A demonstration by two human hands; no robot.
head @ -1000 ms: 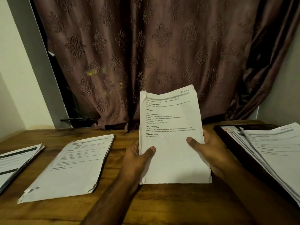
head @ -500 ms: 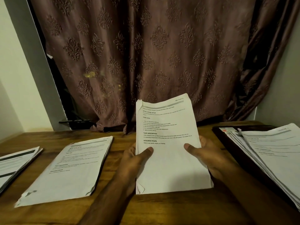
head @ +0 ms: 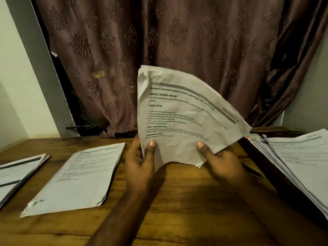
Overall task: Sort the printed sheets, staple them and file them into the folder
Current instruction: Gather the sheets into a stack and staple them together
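Centre of frame: left hand [head: 140, 162] and right hand [head: 220, 160] both grip a sheaf of printed sheets [head: 179, 119] by its lower edge, thumbs on the front, fingers curled behind; sheaf raised off the tabletop [head: 177, 201], bowed and tilted right. Lower left: two flat paper stacks [head: 76, 178]. Right edge: fanned sheets [head: 298, 160] on a dark folder [head: 276, 173].

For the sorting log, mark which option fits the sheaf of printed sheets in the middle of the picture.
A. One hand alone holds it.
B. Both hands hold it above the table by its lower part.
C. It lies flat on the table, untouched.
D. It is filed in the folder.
B: the left hand and right hand each pinch the sheaf of printed sheets low down, thumbs in front, clear of the table.
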